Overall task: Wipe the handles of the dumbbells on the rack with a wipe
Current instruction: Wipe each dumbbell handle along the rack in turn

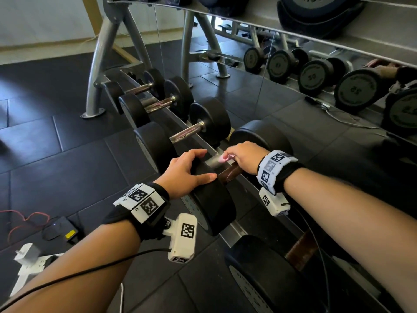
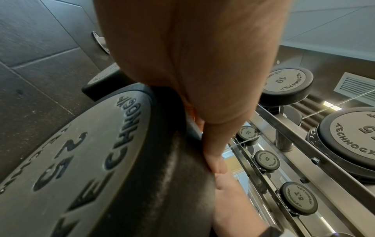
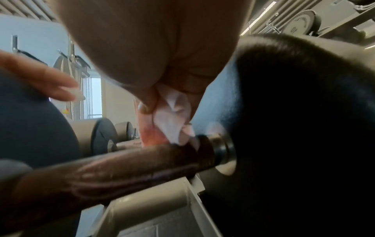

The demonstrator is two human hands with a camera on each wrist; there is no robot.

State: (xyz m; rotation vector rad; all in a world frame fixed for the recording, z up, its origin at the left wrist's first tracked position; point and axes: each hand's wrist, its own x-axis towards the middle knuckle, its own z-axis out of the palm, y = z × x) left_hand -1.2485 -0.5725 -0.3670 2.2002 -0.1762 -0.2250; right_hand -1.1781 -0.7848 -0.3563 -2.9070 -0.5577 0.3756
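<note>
A black dumbbell [image 1: 214,204] lies across the rack rails with a dark brown handle [image 1: 229,173]. My left hand [image 1: 198,164] rests spread over its near head, whose face [image 2: 81,160] carries raised lettering; the thumb [image 2: 215,160] lies on the head's inner edge. My right hand [image 1: 234,155] pinches a crumpled white wipe [image 1: 222,158] just above the handle. In the right wrist view the wipe [image 3: 174,121] touches the handle [image 3: 121,168] at its far end, beside the collar of the far head [image 3: 304,128].
Smaller dumbbells [image 1: 203,129] sit further along the rack to the left, and a larger one [image 1: 270,279] lies nearer me. A mirror [image 1: 316,75] behind the rack reflects more dumbbells. A charger and cables [image 1: 58,229] lie on the dark floor tiles at the lower left.
</note>
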